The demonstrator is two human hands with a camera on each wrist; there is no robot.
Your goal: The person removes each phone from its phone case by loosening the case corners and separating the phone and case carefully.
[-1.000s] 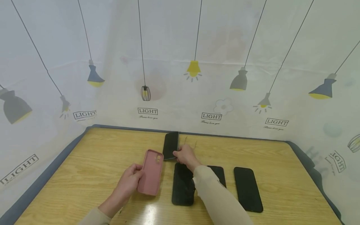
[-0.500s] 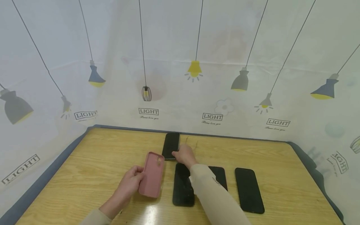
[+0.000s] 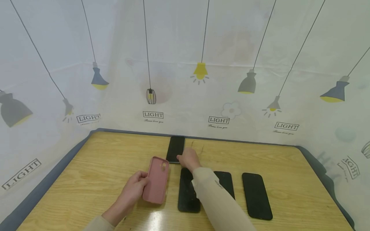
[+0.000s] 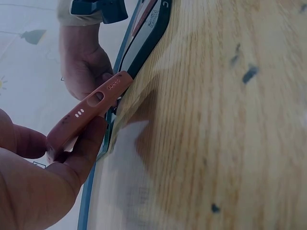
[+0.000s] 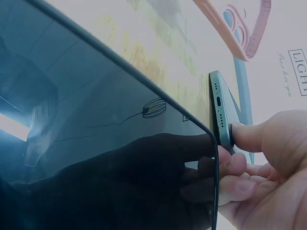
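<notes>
My left hand point(image 3: 130, 186) holds a pink phone case point(image 3: 156, 183) by its left side, tilted above the table with its hollow inside and camera cutout showing. The left wrist view catches the edge of the case point(image 4: 88, 110) between thumb and fingers. At the back of the table lies a dark-screened smartphone point(image 3: 175, 148). My right hand point(image 3: 189, 159) pinches its near right corner, thumb on top. In the right wrist view, the bottom edge of this smartphone point(image 5: 218, 105) shows its charging port and speaker holes, with the other fingers curled beside it.
Three more phones lie nearer on the wooden table point(image 3: 295, 179): one black phone point(image 3: 188, 197) partly under my right forearm, another phone point(image 3: 226, 181) half hidden by the sleeve, and a third phone point(image 3: 257, 196) at the right. A lamp-printed curtain point(image 3: 179, 96) encloses the table.
The far smartphone has gone from tilted to lying flatter at the back, my right hand staying at its corner. The pink case has shifted slightly nearer in my left hand.
</notes>
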